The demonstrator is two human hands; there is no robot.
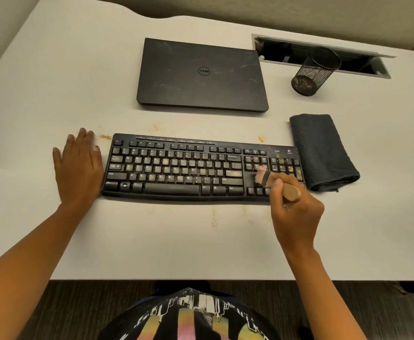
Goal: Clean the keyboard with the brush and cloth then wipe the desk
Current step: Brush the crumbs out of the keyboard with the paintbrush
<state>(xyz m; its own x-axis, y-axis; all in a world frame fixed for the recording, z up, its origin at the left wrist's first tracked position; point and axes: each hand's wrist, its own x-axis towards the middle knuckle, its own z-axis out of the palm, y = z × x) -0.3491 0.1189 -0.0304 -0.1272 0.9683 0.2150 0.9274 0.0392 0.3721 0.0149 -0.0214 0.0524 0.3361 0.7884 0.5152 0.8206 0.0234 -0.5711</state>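
Note:
A black keyboard (176, 168) lies across the middle of the white desk (176, 241), with yellowish dust on its keys, thickest on the number pad at the right. My right hand (295, 214) grips the wooden handle of a small brush (264, 176); its pale bristles are on the keys just left of the number pad. My left hand (78, 171) rests flat on the desk, fingers straight, against the keyboard's left end. A folded dark grey cloth (322, 150) lies on the desk right of the keyboard.
A shut black laptop (201, 74) lies behind the keyboard. A black mesh pen cup (313, 72) stands at the back right beside an open cable slot (372, 67). Orange-brown crumbs (104, 136) are scattered on the desk around the keyboard.

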